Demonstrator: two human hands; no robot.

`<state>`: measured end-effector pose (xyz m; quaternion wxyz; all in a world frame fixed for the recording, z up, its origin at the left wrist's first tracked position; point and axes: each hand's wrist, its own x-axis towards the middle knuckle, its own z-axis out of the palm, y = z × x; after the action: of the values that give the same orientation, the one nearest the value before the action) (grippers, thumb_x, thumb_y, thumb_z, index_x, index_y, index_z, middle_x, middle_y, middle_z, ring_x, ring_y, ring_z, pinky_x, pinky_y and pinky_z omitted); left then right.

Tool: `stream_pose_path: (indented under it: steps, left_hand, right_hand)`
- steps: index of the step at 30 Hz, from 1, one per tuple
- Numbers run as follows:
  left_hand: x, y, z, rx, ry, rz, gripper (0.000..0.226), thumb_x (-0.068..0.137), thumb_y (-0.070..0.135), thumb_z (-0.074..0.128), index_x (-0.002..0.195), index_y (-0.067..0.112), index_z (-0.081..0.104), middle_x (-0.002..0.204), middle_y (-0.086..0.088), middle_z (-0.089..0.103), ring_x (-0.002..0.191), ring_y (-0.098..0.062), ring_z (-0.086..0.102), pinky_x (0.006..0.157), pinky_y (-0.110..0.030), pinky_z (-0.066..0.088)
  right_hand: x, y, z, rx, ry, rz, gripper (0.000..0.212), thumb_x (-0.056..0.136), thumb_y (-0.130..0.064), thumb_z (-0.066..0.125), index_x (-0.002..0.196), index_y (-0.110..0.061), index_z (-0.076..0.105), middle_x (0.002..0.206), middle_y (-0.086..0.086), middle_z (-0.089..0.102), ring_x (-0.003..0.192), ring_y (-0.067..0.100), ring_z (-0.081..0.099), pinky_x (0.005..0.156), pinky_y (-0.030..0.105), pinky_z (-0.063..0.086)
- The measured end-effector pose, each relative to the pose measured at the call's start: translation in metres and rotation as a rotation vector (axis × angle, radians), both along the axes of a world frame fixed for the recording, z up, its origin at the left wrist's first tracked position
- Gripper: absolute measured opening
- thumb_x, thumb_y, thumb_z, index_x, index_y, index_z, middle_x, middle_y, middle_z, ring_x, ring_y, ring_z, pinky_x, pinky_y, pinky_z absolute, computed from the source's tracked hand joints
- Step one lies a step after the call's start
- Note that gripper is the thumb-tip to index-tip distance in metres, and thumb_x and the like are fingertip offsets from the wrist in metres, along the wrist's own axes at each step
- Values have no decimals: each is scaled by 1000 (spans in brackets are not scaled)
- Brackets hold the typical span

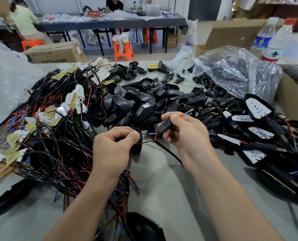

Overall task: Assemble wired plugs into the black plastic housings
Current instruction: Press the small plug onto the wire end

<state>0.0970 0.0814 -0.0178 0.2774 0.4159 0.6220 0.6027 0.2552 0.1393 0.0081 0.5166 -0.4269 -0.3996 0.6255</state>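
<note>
Wired boards (pixel 49 136) crowd the worktop's (pixel 162 180) left edge, black housings (pixel 144 101) its middle. Toward the front, the left hand's (pixel 113 146) curled fingers (pixel 126 134) pinch one housing (pixel 138 146) while the right hand (pixel 184 131) grips a plug (pixel 163 127). Wiring seems under way, and the blue-tipped wire (pixel 151 134) next needs guiding into the plug.

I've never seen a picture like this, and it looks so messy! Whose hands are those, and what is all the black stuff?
The camera sits on a person's head, so you look down at their own two hands. The left hand holds a black housing. The right hand grips a small black plug with thin red and blue wires. On the grey table lie a heap of empty housings, a tangle of wires on the left, and housings with white boards on the right.
</note>
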Motion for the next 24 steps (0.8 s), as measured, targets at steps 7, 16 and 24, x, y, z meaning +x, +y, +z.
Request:
stream_pose_path:
  steps: [7,16,24]
  left_hand:
    - [-1,-4,2,92,27,-6,31,81,3,83,65,30,81,88,9,77,85,-4,72,72,-15,54]
    - [5,-13,5,93,458,-29,36,74,7,90,66,39,77,90,27,73,90,2,69,77,-6,49]
    - [6,-11,3,82,447,-19,33,78,9,86,68,39,78,90,27,73,93,2,69,81,-9,49]
  right_hand:
    - [0,-1,1,-32,-24,-3,34,101,-3,45,81,-9,72,74,15,67,48,15,52,47,24,42]
    - [4,-1,2,-92,29,-35,29,102,-7,48,85,-5,71,70,12,67,47,16,57,44,24,44]
    - [1,-3,4,-29,-18,20,28,102,-5,46,85,-5,68,64,10,65,46,18,55,44,24,43]
